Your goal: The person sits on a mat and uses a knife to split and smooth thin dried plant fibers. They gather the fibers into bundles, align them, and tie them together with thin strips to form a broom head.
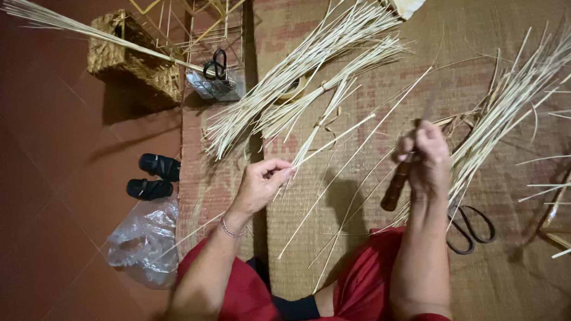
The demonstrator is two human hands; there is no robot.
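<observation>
Two hands at work over the mat [358,258]: left hand [259,185] pinches a thin cane strip [356,128] between fingertips, right hand [428,159] is fisted round a dark-handled knife [395,186]. Blade near those fingers — a slip could nick them or snap the strip. Scissors [470,227] lie just beside.

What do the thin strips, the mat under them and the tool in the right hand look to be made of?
The strips look like split bamboo or rattan: pale, matte, stiff and straight. The mat seems woven straw or reed, tan with a fine weave and faded reddish bands. The right hand grips a tool handle that looks like dark polished wood; its blade is too blurred to tell. The left hand pinches one strip.
</observation>
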